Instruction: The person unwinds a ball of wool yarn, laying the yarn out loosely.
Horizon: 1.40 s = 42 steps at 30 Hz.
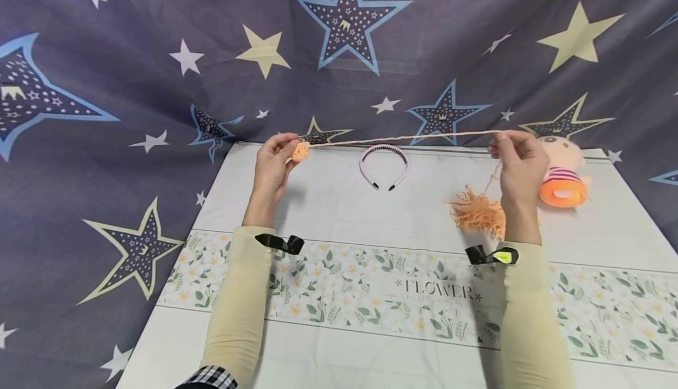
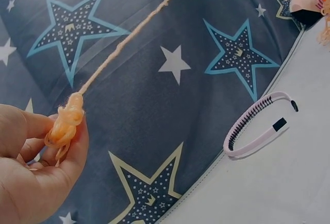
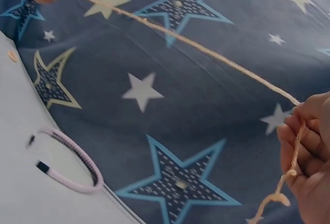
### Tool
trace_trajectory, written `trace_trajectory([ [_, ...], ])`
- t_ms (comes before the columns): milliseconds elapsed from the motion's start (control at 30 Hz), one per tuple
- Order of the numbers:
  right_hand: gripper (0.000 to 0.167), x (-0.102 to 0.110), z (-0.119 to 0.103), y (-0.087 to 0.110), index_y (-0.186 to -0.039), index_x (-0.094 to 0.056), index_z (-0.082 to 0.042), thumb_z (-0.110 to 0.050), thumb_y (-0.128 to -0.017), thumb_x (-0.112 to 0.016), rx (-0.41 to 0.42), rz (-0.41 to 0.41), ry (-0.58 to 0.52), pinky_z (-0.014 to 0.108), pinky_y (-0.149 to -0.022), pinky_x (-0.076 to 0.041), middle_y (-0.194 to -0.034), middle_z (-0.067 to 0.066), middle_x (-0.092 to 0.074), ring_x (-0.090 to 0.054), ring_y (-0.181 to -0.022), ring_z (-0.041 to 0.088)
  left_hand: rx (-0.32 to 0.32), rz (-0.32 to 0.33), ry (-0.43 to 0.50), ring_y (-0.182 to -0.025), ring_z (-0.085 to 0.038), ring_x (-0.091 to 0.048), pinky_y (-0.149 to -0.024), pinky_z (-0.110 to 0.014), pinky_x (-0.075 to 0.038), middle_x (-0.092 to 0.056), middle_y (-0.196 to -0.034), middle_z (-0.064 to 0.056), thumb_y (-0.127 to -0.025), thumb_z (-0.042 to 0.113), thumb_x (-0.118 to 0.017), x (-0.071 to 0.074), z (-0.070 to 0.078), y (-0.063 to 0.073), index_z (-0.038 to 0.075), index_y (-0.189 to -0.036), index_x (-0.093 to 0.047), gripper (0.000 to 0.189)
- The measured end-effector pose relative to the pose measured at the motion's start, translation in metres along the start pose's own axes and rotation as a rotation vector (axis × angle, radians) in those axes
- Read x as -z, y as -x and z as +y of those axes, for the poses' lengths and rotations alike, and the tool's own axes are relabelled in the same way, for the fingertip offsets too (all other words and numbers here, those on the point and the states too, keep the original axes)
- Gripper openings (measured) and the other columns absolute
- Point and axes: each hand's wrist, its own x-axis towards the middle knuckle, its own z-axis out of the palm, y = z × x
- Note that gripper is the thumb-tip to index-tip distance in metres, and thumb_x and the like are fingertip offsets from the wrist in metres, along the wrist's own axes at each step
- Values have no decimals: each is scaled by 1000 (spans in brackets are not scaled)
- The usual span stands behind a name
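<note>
A peach yarn strand (image 1: 402, 138) runs taut between the two raised hands, above the far part of the table. Between thumb and fingers, my left hand (image 1: 271, 165) pinches a small looped bundle of orange yarn (image 2: 67, 121) at the strand's left end. My right hand (image 1: 521, 162) pinches the strand at the other side. From its fingers a loose, kinked tail of yarn (image 3: 295, 157) hangs down. Below the right hand is a frayed clump of orange yarn (image 1: 477, 212), partly hidden by the wrist.
A pink headband (image 2: 252, 149) with dark inner teeth lies near the table's back edge, between the hands. Beside the right hand sits a plush doll (image 1: 562, 159) with a striped top and orange base. The star-patterned cloth (image 1: 344, 100) rises behind the table (image 1: 328, 200).
</note>
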Motion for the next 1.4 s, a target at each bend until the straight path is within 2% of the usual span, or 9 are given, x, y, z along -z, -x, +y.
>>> trace_trajectory([
  [167,13,23,-7,-5,-89,-67,7,-6,-86,-71,12,75,-25,21,-61,-51,-75,7,-65,-61,-66,15,-4,0,-2,-84,-12,-59,-67,-17,-56,-56,-98,-4,-94,5,-59,3,0,-1,-1,-113,-59,20],
  [333,12,44,-12,-10,-91,-67,6,-5,-87,-69,33,142,4,21,-61,-52,-76,8,-66,-61,-67,15,-11,4,-8,-82,-11,-57,-65,-16,-55,-56,-95,-3,-93,5,-60,5,1,0,-5,-116,-57,25],
  [500,9,67,-15,-14,-90,-68,6,-2,-86,-69,42,219,6,19,-59,-52,-74,8,-66,-62,-65,15,-10,8,-6,-84,-11,-57,-67,-17,-56,-56,-99,-4,-94,5,-59,7,1,-1,-3,-115,-58,23],
  [667,10,93,-20,-16,-93,-69,4,-3,-86,-69,9,313,38,18,-65,-54,-79,7,-66,-62,-70,15,-14,15,1,-86,-12,-58,-69,-17,-56,-57,-102,-5,-94,5,-59,10,2,-2,1,-110,-61,17],
  [767,12,105,-22,-16,-95,-69,2,-5,-86,-70,12,357,72,18,-66,-53,-81,6,-65,-61,-69,14,-15,15,16,-85,-11,-59,-69,-17,-57,-56,-101,-4,-94,4,-58,11,2,-3,-1,-112,-60,19],
  [933,14,124,-24,-14,-96,-69,1,-8,-87,-70,35,403,96,18,-66,-51,-78,6,-65,-60,-67,13,-20,14,43,-84,-11,-60,-69,-16,-57,-57,-99,-4,-94,1,-58,13,3,-4,-7,-116,-56,24],
  [1067,11,136,-25,-13,-94,-68,2,-6,-87,-69,26,449,55,19,-66,-51,-80,7,-64,-59,-67,14,-25,14,35,-83,-11,-60,-68,-16,-57,-58,-95,-3,-93,2,-59,13,3,-4,-2,-110,-59,18],
  [1233,11,144,-26,-13,-94,-68,3,-5,-87,-69,4,480,26,20,-66,-51,-80,8,-62,-60,-66,14,-30,31,68,-80,-11,-59,-68,-18,-58,-55,-90,-4,-91,-1,-60,12,3,-4,0,-105,-61,14],
  [1400,8,151,-24,-8,-94,-69,-2,-8,-89,-67,-31,470,165,16,-68,-51,-77,2,-64,-61,-67,10,-27,31,79,-80,-11,-59,-69,-18,-58,-54,-89,-4,-91,-1,-61,11,4,-4,0,-105,-61,14],
])
